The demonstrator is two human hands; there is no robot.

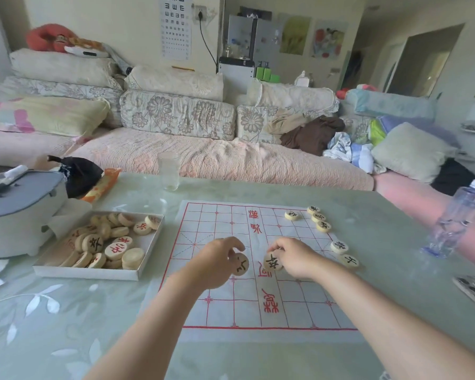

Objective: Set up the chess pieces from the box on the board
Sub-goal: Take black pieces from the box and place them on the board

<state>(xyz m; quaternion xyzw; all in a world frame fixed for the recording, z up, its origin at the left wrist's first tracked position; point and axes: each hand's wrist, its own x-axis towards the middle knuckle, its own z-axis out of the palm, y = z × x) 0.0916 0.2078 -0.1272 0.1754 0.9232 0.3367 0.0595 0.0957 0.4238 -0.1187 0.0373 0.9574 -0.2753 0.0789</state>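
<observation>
Currently pieces are being placed: the left hand pinches a piece and the right hand pinches a second piece, both over the board at mid-frame. Six set pieces line its right edge. One box, centre left, holds a heap too jumbled to count. Next, each held piece likely needs setting on its own line crossing.

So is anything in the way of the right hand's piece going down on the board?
Nothing visible is. The right hand holds its piece over bare board; the placed pieces lie farther right, apart from it.
</observation>
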